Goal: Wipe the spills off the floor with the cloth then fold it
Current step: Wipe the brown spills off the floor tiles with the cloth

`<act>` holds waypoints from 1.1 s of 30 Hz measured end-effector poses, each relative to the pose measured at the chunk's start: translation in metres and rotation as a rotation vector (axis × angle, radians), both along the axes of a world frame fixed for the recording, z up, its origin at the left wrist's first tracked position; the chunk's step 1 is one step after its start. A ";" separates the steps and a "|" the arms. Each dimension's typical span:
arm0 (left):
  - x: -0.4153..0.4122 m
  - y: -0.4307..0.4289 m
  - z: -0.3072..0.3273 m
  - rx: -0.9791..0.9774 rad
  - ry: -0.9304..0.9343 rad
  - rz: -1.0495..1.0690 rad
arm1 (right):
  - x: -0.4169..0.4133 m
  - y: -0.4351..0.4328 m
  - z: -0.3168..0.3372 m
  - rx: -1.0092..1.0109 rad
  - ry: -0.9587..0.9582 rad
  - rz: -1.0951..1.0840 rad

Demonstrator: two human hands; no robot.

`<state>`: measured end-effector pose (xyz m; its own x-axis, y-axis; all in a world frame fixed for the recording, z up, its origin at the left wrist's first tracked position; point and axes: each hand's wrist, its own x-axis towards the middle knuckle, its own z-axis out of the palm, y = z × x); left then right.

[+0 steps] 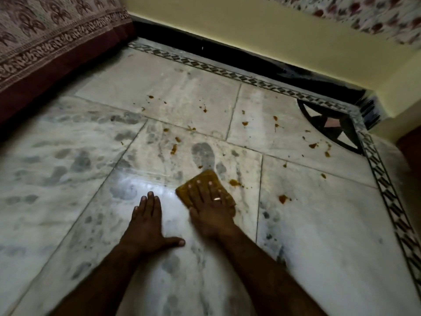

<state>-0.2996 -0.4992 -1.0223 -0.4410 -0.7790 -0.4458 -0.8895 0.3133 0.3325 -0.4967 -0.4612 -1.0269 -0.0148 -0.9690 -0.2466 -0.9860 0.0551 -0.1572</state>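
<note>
On floor (319, 224) — right hand (209, 210) flat on cloth (205, 185), left hand (148, 224) braced.

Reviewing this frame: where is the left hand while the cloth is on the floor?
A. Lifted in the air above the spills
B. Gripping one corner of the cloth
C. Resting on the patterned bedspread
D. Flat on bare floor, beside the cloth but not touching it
D: the left hand lies palm-down on bare marble floor, apart from the cloth, which only the right hand presses flat.
</note>
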 end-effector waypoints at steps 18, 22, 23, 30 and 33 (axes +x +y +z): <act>-0.095 0.048 -0.015 -0.179 0.122 -0.366 | -0.080 0.119 -0.020 -0.137 0.059 -0.189; -0.115 0.057 -0.016 -0.158 0.203 -0.398 | -0.139 0.138 -0.014 -0.130 0.106 -0.469; -0.124 0.061 -0.018 -0.155 0.212 -0.420 | -0.142 0.127 -0.013 -0.086 0.109 -0.512; -0.163 0.073 -0.015 -0.080 0.184 -0.521 | -0.164 0.207 -0.011 -0.109 0.116 -0.522; -0.171 0.070 -0.008 -0.025 0.112 -0.506 | -0.209 0.178 -0.006 0.076 0.127 -0.807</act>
<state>-0.4702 -0.4287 -1.0303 -0.8094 -0.4657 -0.3577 -0.5838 0.7042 0.4041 -0.7061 -0.2833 -1.0332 -0.7327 -0.6287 -0.2605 -0.6482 0.7613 -0.0140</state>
